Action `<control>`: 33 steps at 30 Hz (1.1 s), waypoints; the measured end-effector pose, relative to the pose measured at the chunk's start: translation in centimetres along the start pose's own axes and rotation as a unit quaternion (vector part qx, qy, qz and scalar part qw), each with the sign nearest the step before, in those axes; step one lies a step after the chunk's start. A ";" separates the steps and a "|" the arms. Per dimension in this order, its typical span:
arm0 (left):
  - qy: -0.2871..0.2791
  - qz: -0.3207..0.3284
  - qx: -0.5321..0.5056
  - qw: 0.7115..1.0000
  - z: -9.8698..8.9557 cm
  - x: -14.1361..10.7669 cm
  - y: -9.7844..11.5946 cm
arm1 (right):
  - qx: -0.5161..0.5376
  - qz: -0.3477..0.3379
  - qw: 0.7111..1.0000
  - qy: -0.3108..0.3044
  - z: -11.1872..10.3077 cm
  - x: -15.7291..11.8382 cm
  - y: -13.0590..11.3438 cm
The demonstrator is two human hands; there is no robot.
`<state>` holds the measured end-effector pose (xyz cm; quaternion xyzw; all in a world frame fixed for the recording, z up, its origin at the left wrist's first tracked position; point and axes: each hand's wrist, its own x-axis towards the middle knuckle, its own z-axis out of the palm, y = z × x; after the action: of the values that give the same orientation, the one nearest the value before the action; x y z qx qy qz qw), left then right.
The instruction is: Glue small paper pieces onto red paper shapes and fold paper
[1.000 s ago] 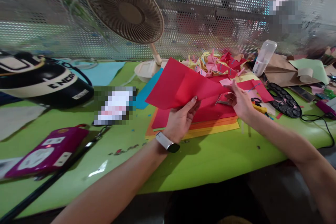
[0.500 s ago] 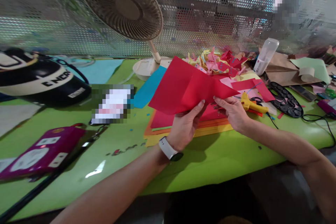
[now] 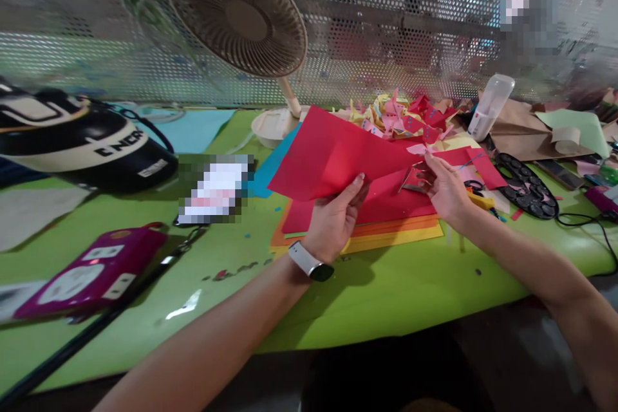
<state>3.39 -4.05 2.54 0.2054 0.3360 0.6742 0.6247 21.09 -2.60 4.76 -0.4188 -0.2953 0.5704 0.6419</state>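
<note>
Paper sheet [image 3: 313, 158], red, is pinched by the left hand [image 3: 334, 219] above a coloured paper stack [image 3: 386, 230] on the desk [image 3: 396, 290]; thin metallic tool [image 3: 414, 188], type unclear, is held in right hand [image 3: 447, 190].

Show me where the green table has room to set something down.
The widest bare stretch of table lies between the paper stack and the front edge; a smaller, flecked one lies between the stack and black strap. The back right is crowded with paper scraps, a translucent bottle and a black paint palette.

Right fingers [image 3: 437, 167] back rightward, away from left fingers [image 3: 353, 188]
</note>
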 end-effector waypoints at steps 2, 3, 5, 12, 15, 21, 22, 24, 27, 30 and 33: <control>0.003 -0.004 0.003 1.000 -0.2 0.2 0.0 | 0.000 0.017 1.000 -0.015 0.0 0.0 0.0; 0.002 -0.007 0.005 1.000 -0.2 0.3 -0.1 | -0.008 0.030 0.999 -0.034 0.1 -0.1 0.1; -0.005 -0.011 0.010 1.000 -0.2 0.2 -0.2 | -0.028 0.047 0.996 -0.076 0.2 -0.5 0.2; -0.039 -0.015 0.032 0.999 0.2 -0.4 -0.7 | -0.113 0.027 0.981 -0.158 0.6 -1.9 0.9; -0.057 -0.018 0.035 0.998 0.4 -0.7 -0.7 | -0.153 0.016 0.977 -0.149 0.4 -2.0 1.4; -0.063 -0.023 0.006 0.998 0.6 -0.7 -0.7 | -0.136 0.025 0.983 -0.122 0.2 -1.9 1.9; -0.059 -0.023 0.001 0.998 0.6 -0.5 -0.6 | -0.133 0.024 0.984 -0.117 0.1 -1.9 1.9; -0.042 -0.014 -0.003 0.999 0.2 0.2 -0.2 | -0.133 0.014 0.986 -0.103 0.0 -1.6 1.8; -0.020 0.015 -0.004 1.000 -0.5 1.6 0.5 | -0.138 0.001 0.987 -0.084 -0.1 -1.3 1.6; -0.005 0.035 -0.005 0.999 -1.0 2.6 1.1 | -0.126 -0.006 0.989 -0.077 -0.2 -1.1 1.5; -0.003 0.035 -0.019 0.999 -1.0 2.7 1.3 | -0.131 -0.014 0.988 -0.080 -0.1 -1.1 1.5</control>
<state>1.40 -1.61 2.36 0.2069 0.3142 0.7012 0.6056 20.25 -3.69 3.48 -0.4481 -0.4239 0.5496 0.5634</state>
